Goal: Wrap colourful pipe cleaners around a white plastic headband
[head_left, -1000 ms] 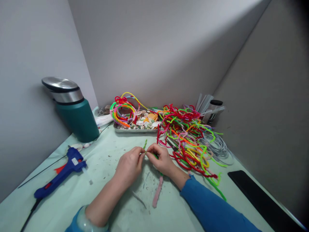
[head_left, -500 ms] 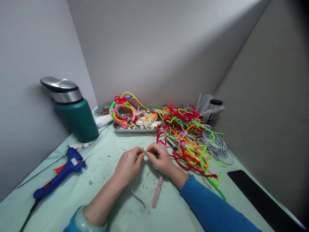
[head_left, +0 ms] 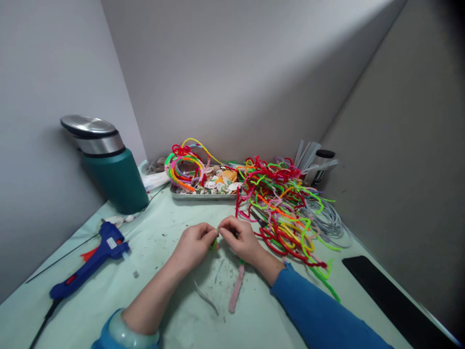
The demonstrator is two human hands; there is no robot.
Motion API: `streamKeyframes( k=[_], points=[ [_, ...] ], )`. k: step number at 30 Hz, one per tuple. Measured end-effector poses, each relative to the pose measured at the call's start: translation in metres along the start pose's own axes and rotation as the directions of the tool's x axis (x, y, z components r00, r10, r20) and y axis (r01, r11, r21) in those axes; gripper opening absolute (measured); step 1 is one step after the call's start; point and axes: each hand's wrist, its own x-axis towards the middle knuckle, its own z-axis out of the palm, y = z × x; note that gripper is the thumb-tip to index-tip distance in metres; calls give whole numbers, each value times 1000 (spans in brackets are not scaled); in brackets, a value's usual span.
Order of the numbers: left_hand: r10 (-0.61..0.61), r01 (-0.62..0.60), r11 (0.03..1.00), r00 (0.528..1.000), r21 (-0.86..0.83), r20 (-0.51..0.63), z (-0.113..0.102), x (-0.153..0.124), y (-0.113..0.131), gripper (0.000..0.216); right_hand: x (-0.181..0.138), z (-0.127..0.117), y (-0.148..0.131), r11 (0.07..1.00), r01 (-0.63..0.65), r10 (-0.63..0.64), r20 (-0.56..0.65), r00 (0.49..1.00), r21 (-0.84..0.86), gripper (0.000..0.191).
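Note:
My left hand [head_left: 194,246] and my right hand [head_left: 240,238] meet fingertip to fingertip above the middle of the table. Both are closed in a pinch on a short green pipe cleaner [head_left: 213,244], which shows below my left fingers; most of it is hidden in the hands. Under my right wrist lies a flat pink strip [head_left: 237,290] with a bit of green at its top end. A thin grey strand [head_left: 205,296] rests on the cloth to the right of my left forearm.
A blue glue gun [head_left: 90,259] and a teal bottle [head_left: 115,179] are at left. Behind my hands, a metal tray [head_left: 207,197] holds cut-outs and pipe cleaner loops. Tangled pipe cleaners [head_left: 279,198], grey wire coils [head_left: 325,218] and a black bar [head_left: 392,300] are at right.
The green pipe cleaner's tip no longer shows above the fingertips; green now shows below my left fingers. My left hand's fingers have shifted slightly. The other things stay in place.

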Motion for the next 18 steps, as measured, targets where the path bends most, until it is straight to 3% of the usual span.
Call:
streamKeyframes(
  k=[7, 18],
  points=[
    [-103, 124, 968, 989, -218, 107, 2, 2, 1, 30, 0, -1, -2, 1000, 24, -23, 50, 998, -18, 14],
    [-57, 66, 994, 993, -89, 101, 1, 1, -1, 18, 1, 0, 0, 999, -11, 12, 36, 999, -32, 12]
  ],
)
